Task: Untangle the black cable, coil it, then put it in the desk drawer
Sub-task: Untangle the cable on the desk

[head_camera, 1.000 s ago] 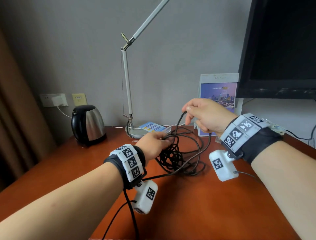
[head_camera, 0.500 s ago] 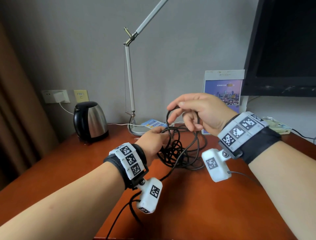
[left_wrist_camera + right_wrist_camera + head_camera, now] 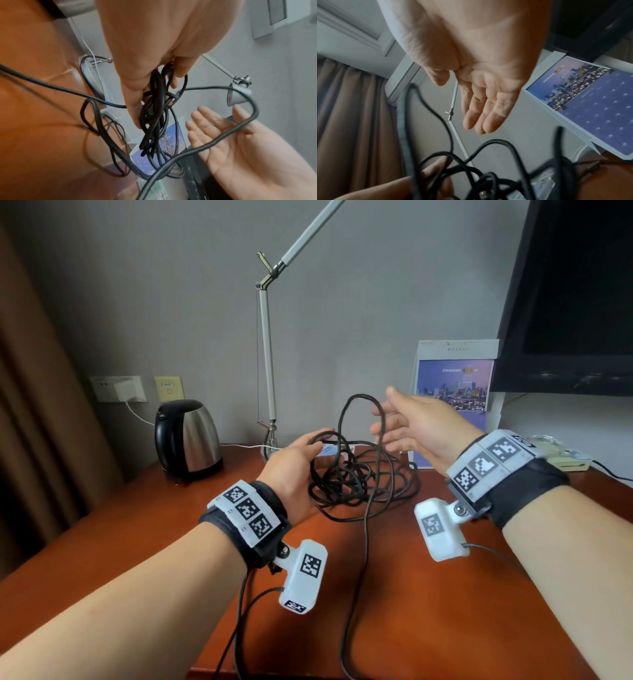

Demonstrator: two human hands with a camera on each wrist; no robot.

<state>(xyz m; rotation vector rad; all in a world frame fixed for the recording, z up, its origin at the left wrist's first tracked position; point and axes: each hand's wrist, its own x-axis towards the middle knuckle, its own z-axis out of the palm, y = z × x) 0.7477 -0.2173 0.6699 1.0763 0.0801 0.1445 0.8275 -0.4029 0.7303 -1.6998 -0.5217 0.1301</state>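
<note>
The tangled black cable lies in a knot on the wooden desk, with one long strand running toward the near edge. My left hand grips a bunch of its loops just above the desk. A tall loop rises from that bunch. My right hand is spread with straight fingers beside that loop, palm facing left; the left wrist view shows a strand lying across its open palm. The right wrist view shows the flat palm above the blurred cable. No drawer is in view.
A kettle stands at the back left, a desk lamp behind the cable, and a calendar card at the back right under a dark monitor. Thin wires from the wrist cameras hang over the desk's near edge.
My right hand has let go of the strand it was pinching and spread its fingers. The freed loop now stands taller. My left hand keeps its grip on the bundle.
</note>
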